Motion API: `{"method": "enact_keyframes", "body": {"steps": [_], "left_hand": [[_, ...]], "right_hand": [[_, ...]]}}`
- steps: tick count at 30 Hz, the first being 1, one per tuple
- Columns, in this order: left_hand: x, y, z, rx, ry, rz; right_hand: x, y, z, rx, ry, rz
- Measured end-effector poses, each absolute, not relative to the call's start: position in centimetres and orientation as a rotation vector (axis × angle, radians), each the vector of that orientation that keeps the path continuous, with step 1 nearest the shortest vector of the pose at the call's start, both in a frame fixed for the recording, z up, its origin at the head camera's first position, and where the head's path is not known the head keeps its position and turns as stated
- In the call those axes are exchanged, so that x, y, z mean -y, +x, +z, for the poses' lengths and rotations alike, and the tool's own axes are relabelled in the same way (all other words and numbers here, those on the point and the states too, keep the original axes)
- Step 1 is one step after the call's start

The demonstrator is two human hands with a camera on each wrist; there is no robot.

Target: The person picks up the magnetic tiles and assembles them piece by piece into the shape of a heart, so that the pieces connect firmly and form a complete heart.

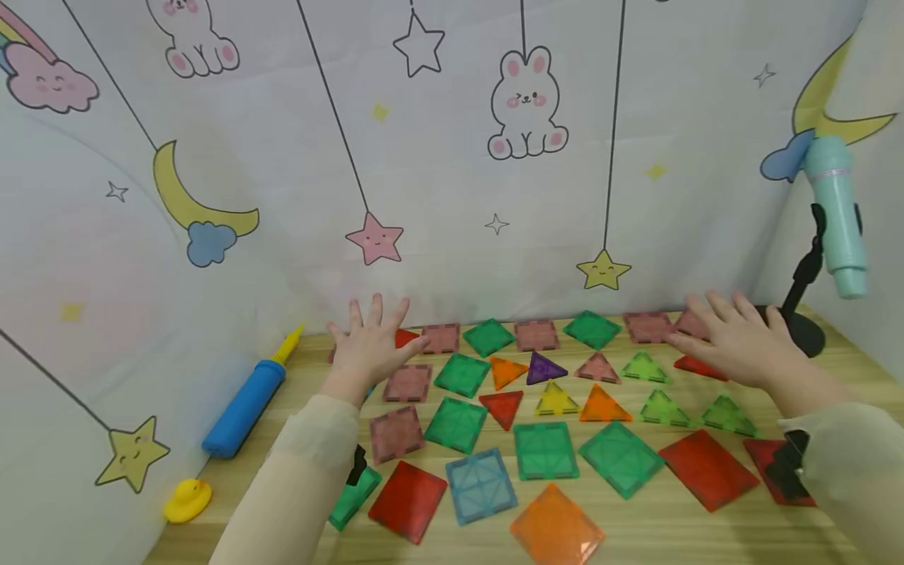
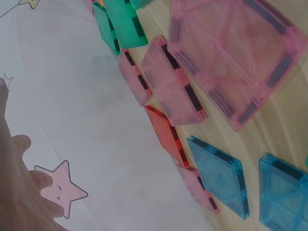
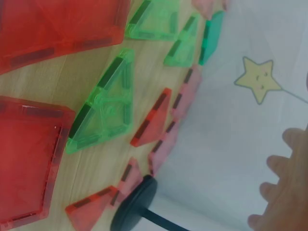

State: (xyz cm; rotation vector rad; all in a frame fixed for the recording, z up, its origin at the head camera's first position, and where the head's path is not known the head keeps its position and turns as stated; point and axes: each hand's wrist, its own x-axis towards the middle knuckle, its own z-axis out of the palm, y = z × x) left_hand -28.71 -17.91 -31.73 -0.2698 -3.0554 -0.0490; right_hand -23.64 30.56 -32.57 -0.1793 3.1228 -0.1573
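Both hands are held out above a wooden table strewn with translucent magnetic tiles. The left hand (image 1: 370, 349), fingers spread and holding nothing, hovers over the left part of the tiles, near a pink square tile (image 1: 408, 384). Over the right part is the right hand (image 1: 738, 341), its fingers also spread and grasping nothing, by a red triangle tile (image 1: 701, 367). Between them lie a purple triangle tile (image 1: 546, 368), a yellow triangle tile (image 1: 556, 399) and green square tiles (image 1: 546, 450). In the left wrist view, blue tiles (image 2: 219, 175) lie below the pink ones.
A light-green toy microphone (image 1: 836, 216) stands on a black stand (image 1: 801, 333) at the right. Along the left edge are a blue pump (image 1: 245, 408) with a yellow nozzle and a yellow rubber duck (image 1: 187, 501). A patterned white cloth (image 1: 452, 180) hangs behind the table.
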Motion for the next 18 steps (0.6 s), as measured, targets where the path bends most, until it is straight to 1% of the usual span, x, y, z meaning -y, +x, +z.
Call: {"method": "enact_keyframes", "body": {"steps": [8,12,15,18], "left_hand": [[17.1,-28.0,-31.3,3.056,-0.308,-0.095],[16.7,-27.3,-31.3,3.05,-0.336,-0.062],[16.1,-26.5,-31.5,3.034,-0.409,-0.017],[15.6,-25.4,-31.9,3.009,-0.539,-0.011]], "right_hand": [[-30.3,-23.6,-32.6,-3.139,-0.192,-0.166],[-29.5,-23.2,-32.7,-3.153,-0.251,-0.134],[-28.4,-22.5,-32.9,-3.168,-0.319,-0.092],[-27.1,-21.5,-33.2,-3.188,-0.394,-0.054]]}}
